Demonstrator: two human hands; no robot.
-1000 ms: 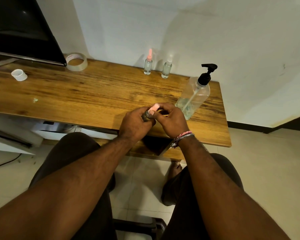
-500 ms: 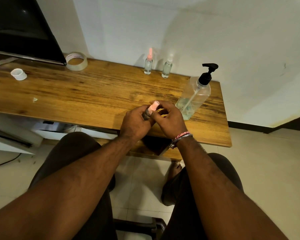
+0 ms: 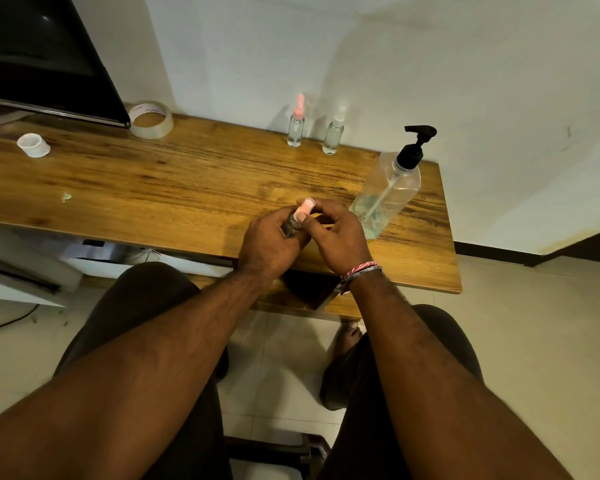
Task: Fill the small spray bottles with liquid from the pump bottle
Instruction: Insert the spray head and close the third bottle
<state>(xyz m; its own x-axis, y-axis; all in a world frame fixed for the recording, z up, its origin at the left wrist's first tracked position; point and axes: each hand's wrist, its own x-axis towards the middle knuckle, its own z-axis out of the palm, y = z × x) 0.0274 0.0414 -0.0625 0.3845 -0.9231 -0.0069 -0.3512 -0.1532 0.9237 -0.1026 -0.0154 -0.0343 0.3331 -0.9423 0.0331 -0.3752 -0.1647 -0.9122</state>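
My left hand (image 3: 269,244) is wrapped around the body of a small spray bottle (image 3: 291,225) above the table's front edge. The fingers of my right hand (image 3: 336,237) pinch its pink cap (image 3: 305,206) at the top. Most of the bottle is hidden by my fingers. Just right of my hands stands the clear pump bottle (image 3: 388,195) with a black pump head and a little liquid at the bottom. At the back near the wall two more small spray bottles stand upright: one with a pink cap (image 3: 296,126) and one with a clear cap (image 3: 334,135).
The wooden table (image 3: 153,188) ends at its right edge just past the pump bottle. A roll of clear tape (image 3: 150,120) and a small white cup (image 3: 32,145) lie at the back left, in front of a black screen (image 3: 39,53). My knees are under the front edge.
Both hands stay together on the small bottle. My right fingers have shifted slightly on the pink cap; nothing else has moved.
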